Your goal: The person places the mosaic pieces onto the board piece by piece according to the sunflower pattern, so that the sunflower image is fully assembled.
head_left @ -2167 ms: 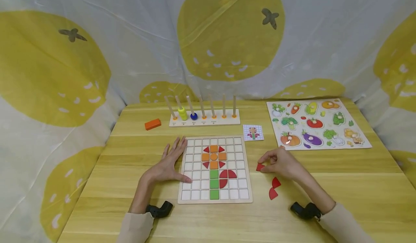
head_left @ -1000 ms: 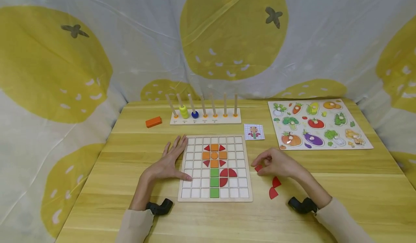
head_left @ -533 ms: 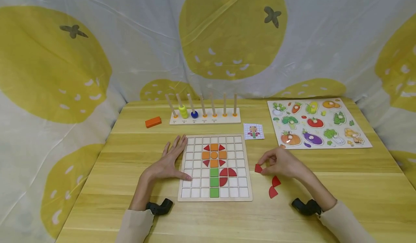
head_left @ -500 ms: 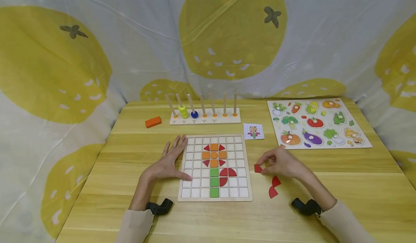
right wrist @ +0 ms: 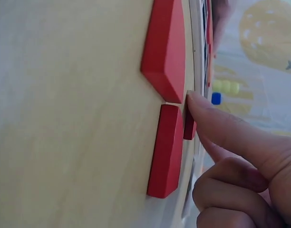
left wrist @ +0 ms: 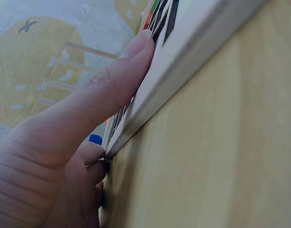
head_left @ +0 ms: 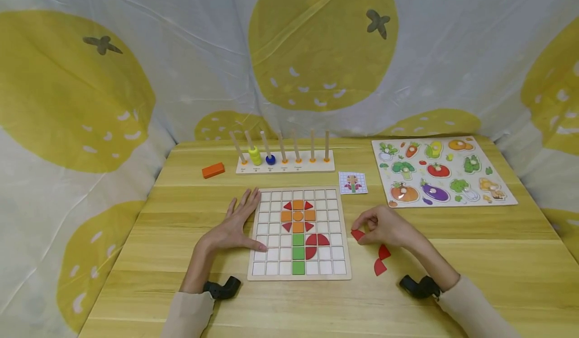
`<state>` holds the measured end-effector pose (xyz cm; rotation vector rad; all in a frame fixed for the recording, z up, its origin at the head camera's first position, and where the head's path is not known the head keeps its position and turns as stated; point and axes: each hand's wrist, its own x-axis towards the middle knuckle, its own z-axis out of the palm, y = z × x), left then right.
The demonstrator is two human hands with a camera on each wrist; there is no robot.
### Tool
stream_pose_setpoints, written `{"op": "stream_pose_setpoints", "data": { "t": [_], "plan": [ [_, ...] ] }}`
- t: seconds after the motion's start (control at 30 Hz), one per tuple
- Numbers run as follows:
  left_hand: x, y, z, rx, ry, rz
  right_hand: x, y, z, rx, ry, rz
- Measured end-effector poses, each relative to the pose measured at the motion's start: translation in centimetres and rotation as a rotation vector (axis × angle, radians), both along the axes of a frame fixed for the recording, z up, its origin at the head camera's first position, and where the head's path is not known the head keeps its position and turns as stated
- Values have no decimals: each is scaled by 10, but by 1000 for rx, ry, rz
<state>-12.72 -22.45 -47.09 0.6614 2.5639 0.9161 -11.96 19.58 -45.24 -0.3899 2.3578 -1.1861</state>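
Observation:
A wooden grid board [head_left: 325,277] carries a flower of orange squares, an orange disc, red triangles, green squares and several red quarter-circles. My left hand [head_left: 232,230] lies spread at its left side, the thumb [left wrist: 107,83] resting on the frame and the fingers along the far-left edge. Just right of the board, my right hand [head_left: 390,227] pinches a red quarter-circle block [head_left: 357,235] between thumb and forefinger, its other fingers curled. In the right wrist view that block [right wrist: 189,126] is partly hidden by the thumb. Two more red quarter-circle blocks [head_left: 380,267] lie corner to corner nearer me.
A pattern card [head_left: 353,183] with a printed flower lies beyond the board's right corner. A peg stand [head_left: 312,167] with yellow and blue beads stands behind, an orange block [head_left: 213,170] to its left. At the back right lies a vegetable puzzle [head_left: 413,149].
My right hand has shifted slightly left and turned the red quarter-circle block, so its outline shows differently beside the board. The left hand and the pieces on the board stay put.

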Motion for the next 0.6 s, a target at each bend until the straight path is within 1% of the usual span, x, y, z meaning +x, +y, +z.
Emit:
{"op": "stream_pose_setpoints", "data": {
  "t": [0.17,0.27,0.33,0.43,0.6],
  "plan": [
    [-1,0,0,1,2,-1,-1,1,1,21,-14,-17],
    [-1,0,1,1,4,2,-1,-2,2,34,20,-39],
    [-1,-1,1,2,5,4,0,-8,4,19,42,-54],
    [0,-1,1,1,6,6,3,-25,8,-29,56,-53],
    [-1,-1,-2,-2,3,3,11,-70,15,-91,38,-44]
  ]
}}
